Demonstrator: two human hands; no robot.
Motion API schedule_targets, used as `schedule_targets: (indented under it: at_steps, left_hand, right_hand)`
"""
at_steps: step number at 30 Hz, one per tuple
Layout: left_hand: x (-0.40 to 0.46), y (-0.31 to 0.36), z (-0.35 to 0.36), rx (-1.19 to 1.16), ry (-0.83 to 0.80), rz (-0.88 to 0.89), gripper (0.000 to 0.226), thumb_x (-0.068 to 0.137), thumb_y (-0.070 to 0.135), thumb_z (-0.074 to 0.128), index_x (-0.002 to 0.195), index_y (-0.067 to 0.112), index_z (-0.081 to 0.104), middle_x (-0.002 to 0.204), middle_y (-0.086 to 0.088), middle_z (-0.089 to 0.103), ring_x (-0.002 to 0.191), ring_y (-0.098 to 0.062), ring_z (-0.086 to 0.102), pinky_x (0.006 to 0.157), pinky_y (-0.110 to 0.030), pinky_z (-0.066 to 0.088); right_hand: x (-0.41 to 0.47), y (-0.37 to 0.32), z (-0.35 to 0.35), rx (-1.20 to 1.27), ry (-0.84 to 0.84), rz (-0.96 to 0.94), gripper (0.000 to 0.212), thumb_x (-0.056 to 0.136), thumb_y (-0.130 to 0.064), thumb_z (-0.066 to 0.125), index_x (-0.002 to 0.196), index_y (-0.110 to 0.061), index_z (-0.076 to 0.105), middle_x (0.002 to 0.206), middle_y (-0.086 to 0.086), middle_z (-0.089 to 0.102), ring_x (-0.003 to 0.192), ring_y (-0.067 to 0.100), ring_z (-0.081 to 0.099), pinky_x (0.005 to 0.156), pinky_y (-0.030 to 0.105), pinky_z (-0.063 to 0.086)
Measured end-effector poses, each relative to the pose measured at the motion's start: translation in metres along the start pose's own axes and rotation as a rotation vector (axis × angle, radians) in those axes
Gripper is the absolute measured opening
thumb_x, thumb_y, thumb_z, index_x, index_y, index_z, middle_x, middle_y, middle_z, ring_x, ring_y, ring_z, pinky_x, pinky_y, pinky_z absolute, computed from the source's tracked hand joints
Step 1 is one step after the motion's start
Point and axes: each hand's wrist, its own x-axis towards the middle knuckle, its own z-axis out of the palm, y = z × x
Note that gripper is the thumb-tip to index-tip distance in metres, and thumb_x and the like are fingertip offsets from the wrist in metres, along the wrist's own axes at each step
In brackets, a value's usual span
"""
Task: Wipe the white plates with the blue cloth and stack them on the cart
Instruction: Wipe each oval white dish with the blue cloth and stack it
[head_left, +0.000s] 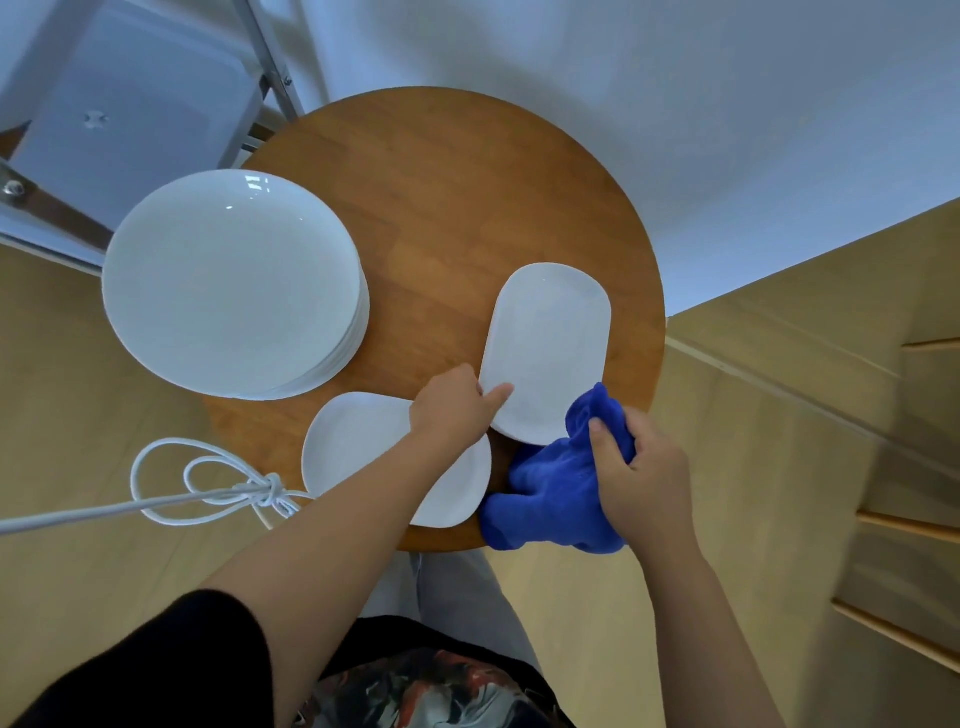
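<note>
On the round wooden table (457, 208) a tall stack of round white plates (228, 286) stands at the left. An oblong white plate (550, 343) sits right of centre, and my left hand (454, 410) grips its near left rim, thumb on top. Under my left forearm lies another white plate (358, 447) near the table's front edge. My right hand (641, 473) grips the bunched blue cloth (550, 493) at the table's front right, touching the oblong plate's near end.
A metal-framed cart (130, 104) with a pale shelf stands at the far left behind the table. A looped white cord (208, 483) hangs at the left of the table. Wooden steps (883, 467) lie to the right, a white wall beyond.
</note>
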Motion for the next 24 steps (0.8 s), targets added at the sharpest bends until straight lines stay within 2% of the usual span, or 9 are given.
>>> schedule_targets:
  at_steps: [5,8,11,13,15,17,19,20,24]
  left_hand:
    - [0.015,0.011,-0.001,0.175,-0.056,-0.008,0.034,0.097,0.042,0.047,0.109,0.012,0.057,0.104,-0.007,0.063,0.093,-0.024,0.060,0.070,-0.030,0.044]
    - [0.016,0.010,-0.004,0.207,-0.064,0.028,0.028,0.098,0.039,0.044,0.102,0.015,0.057,0.094,-0.003,0.060,0.087,-0.022,0.059,0.070,-0.030,0.044]
    - [0.013,0.004,-0.006,0.162,-0.033,0.078,0.026,0.098,0.037,0.043,0.081,0.019,0.048,0.075,0.002,0.052,0.069,-0.014,0.052,0.063,-0.026,0.043]
    - [0.011,0.002,-0.005,0.084,0.037,0.113,0.031,0.098,0.036,0.044,0.070,0.022,0.042,0.067,0.002,0.049,0.060,-0.010,0.046,0.056,-0.022,0.039]
    - [0.008,0.003,-0.004,-0.013,0.094,0.139,0.031,0.098,0.034,0.046,0.070,0.023,0.042,0.066,0.003,0.049,0.059,-0.011,0.046,0.055,-0.021,0.037]
    - [0.005,0.006,-0.003,-0.132,0.118,0.150,0.019,0.099,0.031,0.045,0.086,0.019,0.054,0.078,0.005,0.056,0.069,-0.012,0.054,0.063,-0.021,0.043]
    - [0.003,0.009,-0.003,-0.268,0.158,0.155,0.020,0.100,0.026,0.042,0.108,0.017,0.058,0.092,0.008,0.057,0.081,-0.013,0.057,0.074,-0.025,0.048]
    - [0.003,0.012,-0.002,-0.348,0.182,0.152,0.021,0.101,0.025,0.040,0.110,0.018,0.057,0.093,0.009,0.056,0.082,-0.011,0.057,0.075,-0.025,0.049]
    - [0.002,0.027,-0.009,-0.781,0.180,0.026,0.013,0.100,0.034,0.042,0.105,0.025,0.049,0.091,0.016,0.054,0.082,-0.005,0.056,0.060,-0.013,0.042]
  right_hand:
    - [0.006,-0.001,-0.003,0.033,0.008,0.005,0.019,0.094,-0.011,0.053,0.077,-0.020,0.058,0.064,-0.003,0.058,0.064,0.010,0.056,0.057,0.018,0.043]
    - [0.012,-0.001,-0.007,0.033,0.014,0.006,0.020,0.093,-0.011,0.053,0.075,-0.019,0.057,0.062,-0.003,0.057,0.062,0.010,0.055,0.056,0.019,0.043]
    - [0.017,0.000,-0.011,0.040,0.028,0.004,0.022,0.093,-0.011,0.053,0.074,-0.021,0.057,0.062,-0.005,0.056,0.062,0.008,0.054,0.055,0.015,0.042]
    - [0.018,0.001,-0.014,0.044,0.039,0.011,0.020,0.093,-0.011,0.053,0.077,-0.021,0.059,0.064,-0.004,0.059,0.064,0.008,0.055,0.056,0.016,0.043]
    - [0.019,0.002,-0.016,0.039,0.047,0.019,0.017,0.093,-0.012,0.053,0.079,-0.018,0.061,0.066,-0.002,0.060,0.066,0.009,0.056,0.058,0.020,0.045]
    - [0.018,0.003,-0.017,0.039,0.049,0.023,0.015,0.093,-0.012,0.053,0.081,-0.013,0.062,0.067,0.002,0.061,0.066,0.011,0.056,0.059,0.024,0.047]
    - [0.017,0.001,-0.017,0.043,0.046,0.024,0.014,0.093,-0.012,0.054,0.082,-0.011,0.062,0.068,0.004,0.061,0.065,0.014,0.057,0.060,0.028,0.048]
    - [0.016,0.000,-0.018,0.043,0.045,0.026,0.014,0.093,-0.013,0.054,0.082,-0.010,0.062,0.068,0.004,0.061,0.065,0.014,0.057,0.061,0.029,0.048]
    - [0.016,-0.007,-0.029,0.084,0.051,0.059,0.017,0.094,-0.014,0.055,0.079,-0.018,0.062,0.066,0.001,0.063,0.066,0.011,0.059,0.059,0.025,0.049]
